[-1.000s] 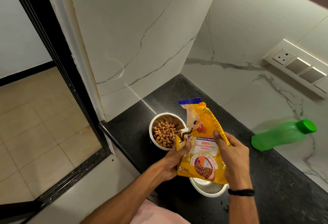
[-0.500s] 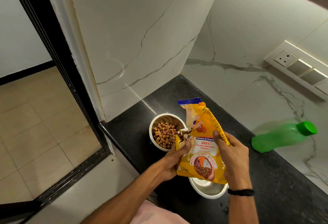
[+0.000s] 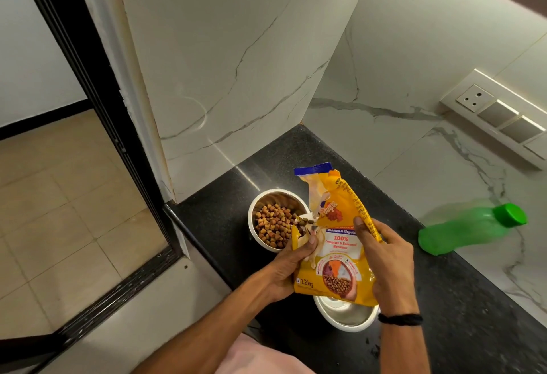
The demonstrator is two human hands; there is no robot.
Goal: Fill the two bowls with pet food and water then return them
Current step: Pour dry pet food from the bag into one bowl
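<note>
Fingers (image 3: 362,228) of our left hand (image 3: 284,273) and right hand (image 3: 387,261) clamp the yellow food bag (image 3: 340,255) from both sides. Kibble (image 3: 305,221) sits at its mouth, over the well-filled bowl (image 3: 251,216) just beyond our left thumb; we would level the bag gently. The empty bowl (image 3: 346,319) sits beneath our palms.

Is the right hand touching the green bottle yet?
Apart. The head view shows bare black counter between the right hand and the green bottle; that hand grips the food bag instead.
</note>
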